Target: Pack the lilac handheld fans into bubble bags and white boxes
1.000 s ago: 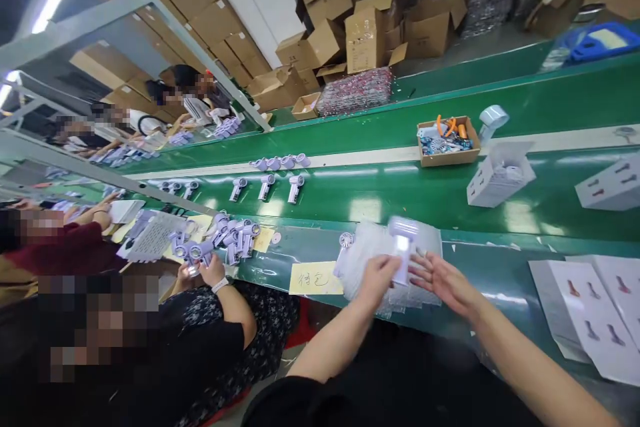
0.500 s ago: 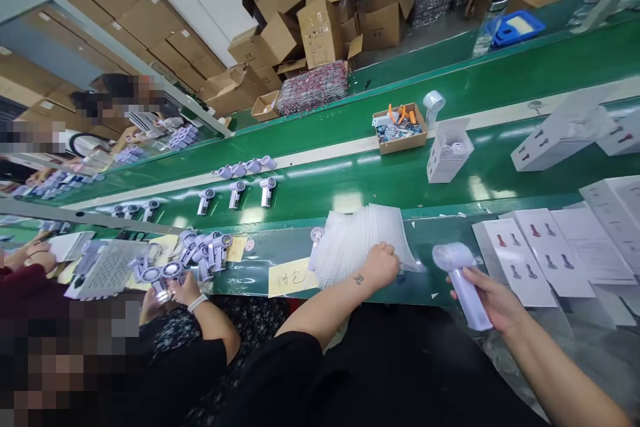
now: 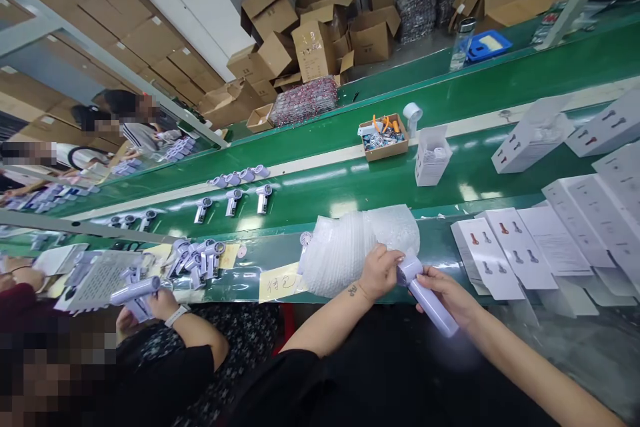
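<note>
- Grips a lilac handheld fan (image 3: 434, 307), tilted, in the right hand (image 3: 447, 287)
- Has the left hand (image 3: 377, 273) by the fan's head, beside bubble wrap (image 3: 343, 253) — cannot tell if gripping

Wearer's hands (image 3: 443, 288): two; their fan (image 3: 433, 307): one; parts box (image 3: 387, 151): one.

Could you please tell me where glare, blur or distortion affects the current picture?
Head view: pale glare patches on the green belt; head view: the lilac fan fairly clear, a faint haze below its handle over the dark clothing; head view: belt slanting across the frame, coarse pixel blocks hiding parts of the left side.
</note>
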Available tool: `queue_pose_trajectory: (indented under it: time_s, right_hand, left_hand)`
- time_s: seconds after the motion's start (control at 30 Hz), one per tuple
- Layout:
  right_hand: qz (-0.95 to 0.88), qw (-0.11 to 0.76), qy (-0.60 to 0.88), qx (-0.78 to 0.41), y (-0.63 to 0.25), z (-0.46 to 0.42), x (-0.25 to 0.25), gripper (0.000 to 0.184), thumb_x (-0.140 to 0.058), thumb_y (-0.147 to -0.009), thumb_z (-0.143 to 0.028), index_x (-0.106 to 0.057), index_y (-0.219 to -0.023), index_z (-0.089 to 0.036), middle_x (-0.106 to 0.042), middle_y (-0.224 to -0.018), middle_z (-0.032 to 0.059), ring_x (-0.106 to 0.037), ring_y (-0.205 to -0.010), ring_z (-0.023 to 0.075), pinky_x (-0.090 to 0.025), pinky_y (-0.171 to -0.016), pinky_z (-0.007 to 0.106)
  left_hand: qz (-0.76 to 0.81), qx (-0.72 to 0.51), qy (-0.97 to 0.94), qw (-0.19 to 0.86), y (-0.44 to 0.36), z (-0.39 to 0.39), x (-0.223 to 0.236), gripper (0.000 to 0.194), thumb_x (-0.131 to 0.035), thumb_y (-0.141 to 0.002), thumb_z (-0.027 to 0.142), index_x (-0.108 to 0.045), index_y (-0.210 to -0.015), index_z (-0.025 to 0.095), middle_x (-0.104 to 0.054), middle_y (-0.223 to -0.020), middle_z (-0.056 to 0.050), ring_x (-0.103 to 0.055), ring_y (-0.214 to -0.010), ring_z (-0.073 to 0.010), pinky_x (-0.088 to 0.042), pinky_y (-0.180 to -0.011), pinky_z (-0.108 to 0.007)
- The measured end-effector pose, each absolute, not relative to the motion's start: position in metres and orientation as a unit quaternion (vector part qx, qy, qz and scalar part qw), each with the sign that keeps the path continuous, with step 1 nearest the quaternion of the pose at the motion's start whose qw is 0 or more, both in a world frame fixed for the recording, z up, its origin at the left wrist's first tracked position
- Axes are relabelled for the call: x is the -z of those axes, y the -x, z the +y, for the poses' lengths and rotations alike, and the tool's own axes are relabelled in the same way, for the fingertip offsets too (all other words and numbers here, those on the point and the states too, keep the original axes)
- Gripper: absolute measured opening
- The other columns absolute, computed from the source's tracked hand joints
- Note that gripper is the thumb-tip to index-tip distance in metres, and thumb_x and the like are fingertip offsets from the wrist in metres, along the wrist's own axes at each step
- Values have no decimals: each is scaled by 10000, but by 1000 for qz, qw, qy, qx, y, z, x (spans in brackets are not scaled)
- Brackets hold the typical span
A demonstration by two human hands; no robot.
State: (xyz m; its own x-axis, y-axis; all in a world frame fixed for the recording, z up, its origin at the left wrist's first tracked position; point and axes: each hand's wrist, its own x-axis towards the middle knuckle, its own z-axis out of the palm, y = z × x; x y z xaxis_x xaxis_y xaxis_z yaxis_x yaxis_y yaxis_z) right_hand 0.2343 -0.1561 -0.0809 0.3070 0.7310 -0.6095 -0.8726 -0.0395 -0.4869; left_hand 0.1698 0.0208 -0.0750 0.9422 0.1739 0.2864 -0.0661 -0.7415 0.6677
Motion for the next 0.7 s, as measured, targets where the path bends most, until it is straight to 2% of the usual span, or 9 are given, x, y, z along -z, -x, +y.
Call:
queue_pose_trajectory:
  time_s: [0.1, 0.2, 0.33, 0.43, 0.6, 0.7]
  right_hand:
    - [99, 702, 424, -563, -233, -161, 76, 311, -700, -725, -260, -523, -980, -236, -625, -752, 4, -621, -679, 180, -551, -512, 316]
    - [129, 703, 436, -547, -235, -162, 73, 429, -719, -698, -246, -499, -1066, -260, -632, -762, -7, -617, -631, 168, -555, -505, 319]
    - [143, 688, 450, -551, -240, -159, 70, 436, -713, -681, -211, -484, -1050, -255, -626, -696, -22, -591, -516, 146, -544, -472, 307]
    - [166, 715, 445, -513, -246, -155, 62, 359, -702, -683, -190, -458, -937, -260, -629, -697, -34, -602, -509, 145, -541, -469, 296]
    - [237, 720, 458, -464, -249, -152, 61, 314, -683, -718, -223, -384, -806, -258, -615, -669, -41, -634, -579, 163, -556, -525, 306]
    - [232, 690, 517, -450, -245, -153, 75, 237, -629, -742, -211, -400, -783, -254, -575, -598, -55, -608, -539, 142, -530, -505, 269]
  left_hand:
    - [-56, -203, -946, 248, -157, 21, 74, 278, -359, -863, 143, -635, -894, 149, -488, -668, -55, -456, -675, -172, -426, -614, -292]
    - [-74, -213, -955, 193, -146, 16, 78, 274, -371, -846, 115, -623, -948, 145, -459, -661, -46, -450, -665, -170, -412, -588, -282]
    - [-154, -163, -952, 209, -150, 4, 80, 274, -371, -854, 160, -608, -991, 146, -493, -696, -64, -484, -703, -187, -436, -636, -326]
    - [-196, -134, -950, 201, -164, 3, 79, 290, -373, -860, 186, -593, -1044, 139, -522, -728, -82, -506, -744, -207, -452, -677, -360]
    - [-23, -141, -968, 207, -174, 4, 88, 246, -366, -865, 169, -570, -995, 128, -540, -787, -81, -535, -765, -192, -480, -693, -326]
    - [-25, -73, -960, 268, -177, -4, 88, 191, -439, -842, 200, -586, -957, 159, -581, -834, -70, -563, -808, -179, -480, -760, -304]
